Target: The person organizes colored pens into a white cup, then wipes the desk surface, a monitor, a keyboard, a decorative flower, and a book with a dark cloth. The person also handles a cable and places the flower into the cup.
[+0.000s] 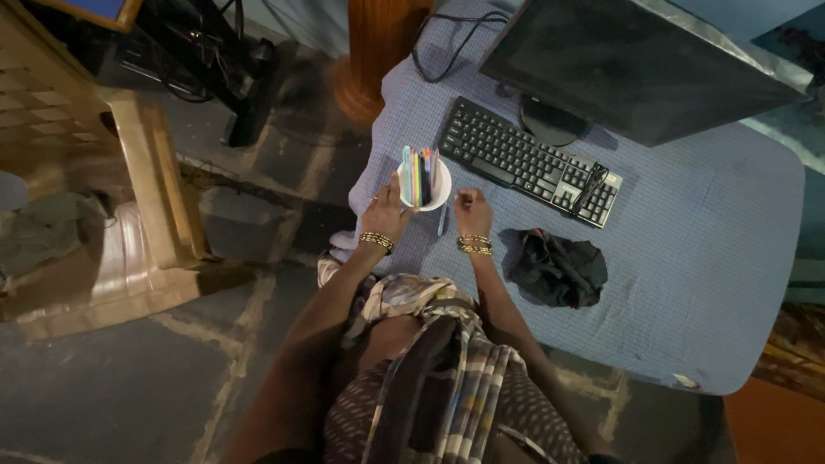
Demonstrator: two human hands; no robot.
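Observation:
My left hand [387, 210] is wrapped around the side of a white cup [436, 191] that holds several coloured pens [419, 172]. The cup stands near the left edge of a table covered in blue cloth [687, 258]. My right hand [471, 210] hovers just right of the cup, fingers curled, thumb and fingers pinched together; whether anything is in them I cannot make out. A single pen [442, 222] lies on the cloth between my two hands. Both wrists wear beaded bracelets.
A black keyboard [528, 159] with a coiled cable lies behind the cup. A dark monitor [636, 60] stands at the back. A crumpled black cloth [559, 268] sits right of my right hand. A wooden post [378, 51] and a plastic chair [129, 172] stand left.

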